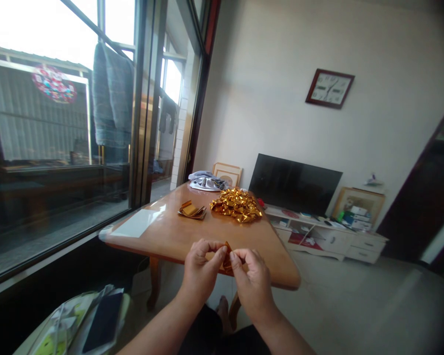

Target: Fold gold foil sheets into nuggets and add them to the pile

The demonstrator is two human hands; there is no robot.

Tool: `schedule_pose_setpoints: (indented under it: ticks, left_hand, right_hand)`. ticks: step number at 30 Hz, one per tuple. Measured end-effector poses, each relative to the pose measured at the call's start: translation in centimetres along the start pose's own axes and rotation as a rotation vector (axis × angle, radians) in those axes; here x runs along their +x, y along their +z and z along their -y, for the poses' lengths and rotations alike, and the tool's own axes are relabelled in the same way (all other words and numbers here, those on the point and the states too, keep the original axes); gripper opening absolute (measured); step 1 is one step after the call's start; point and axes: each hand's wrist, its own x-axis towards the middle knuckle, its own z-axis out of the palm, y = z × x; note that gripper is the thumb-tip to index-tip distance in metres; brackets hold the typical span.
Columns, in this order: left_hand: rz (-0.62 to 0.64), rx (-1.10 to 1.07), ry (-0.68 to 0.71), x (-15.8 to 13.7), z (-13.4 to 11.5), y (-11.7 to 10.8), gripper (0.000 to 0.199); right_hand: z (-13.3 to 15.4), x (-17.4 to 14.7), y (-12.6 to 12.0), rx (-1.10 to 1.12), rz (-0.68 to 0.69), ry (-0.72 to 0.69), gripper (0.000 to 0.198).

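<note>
Between my two hands, over the near edge of the wooden table (244, 246), is a small piece of gold foil paper (227, 258). My left hand (203, 268) pinches its left side with thumb and forefinger. On its other side, my right hand (252, 276) grips it the same way. The piece looks narrow and folded, partly hidden by my fingertips. Farther back on the table lies a heap of folded gold foil pieces (239, 203). To its left sits a small stack of flat gold foil sheets (192, 211).
A pale sheet (137, 223) lies at the table's left side, by the window. Folded cloth (207, 181) rests at the far end. Beyond stands a television (294, 185) on a white cabinet (333, 239). At lower left, a dark phone-like slab (103, 323) lies on a seat.
</note>
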Motion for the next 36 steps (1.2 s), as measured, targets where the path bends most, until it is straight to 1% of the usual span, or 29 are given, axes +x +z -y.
schedule_pose_setpoints:
  ticks: [4,9,12,13,15,19,21,24,28,33,36]
  left_hand:
    - [-0.031,0.049,0.05,0.0,-0.4,0.1,0.014]
    - [-0.078,0.06,0.123,0.0,-1.5,0.1,0.014]
    - [-0.076,0.072,0.129,-0.1,-1.6,0.2,0.014]
    - [-0.071,0.052,0.109,-0.2,-1.6,0.3,0.014]
    - [-0.041,-0.05,0.019,-0.3,-1.3,0.5,0.015]
    - [0.099,-0.366,-0.236,-0.3,-0.9,1.0,0.023]
    - [0.147,-0.457,-0.298,-0.3,-1.0,1.1,0.026]
    - [0.167,-0.503,-0.327,-0.2,-1.1,1.0,0.025]
    - [0.197,-0.498,-0.353,-0.1,-1.1,0.8,0.025]
    - [0.244,-0.358,-0.299,0.1,-0.8,0.8,0.036]
    - [0.232,-0.243,-0.269,0.4,-0.7,0.6,0.04]
  right_hand:
    - [0.1,0.0,0.1,-0.042,-0.007,-0.03,0.023]
    - [0.2,0.0,0.1,-0.077,-0.025,-0.058,0.023]
    - [0.2,-0.1,0.1,-0.085,-0.027,-0.056,0.022]
    - [0.2,-0.1,0.1,-0.086,-0.025,-0.054,0.022]
    - [0.2,-0.2,0.1,-0.083,-0.023,-0.053,0.021]
    - [0.1,-0.2,0.1,-0.07,-0.016,-0.054,0.022]
    - [0.1,-0.3,0.2,-0.069,-0.014,-0.053,0.022]
    - [0.1,-0.3,0.2,-0.068,-0.007,-0.051,0.022]
    - [0.1,-0.4,0.2,-0.059,0.007,-0.045,0.022]
    - [0.0,-0.5,0.1,-0.042,0.011,-0.019,0.023]
    - [-0.2,-0.4,0.2,0.056,0.029,0.063,0.025]
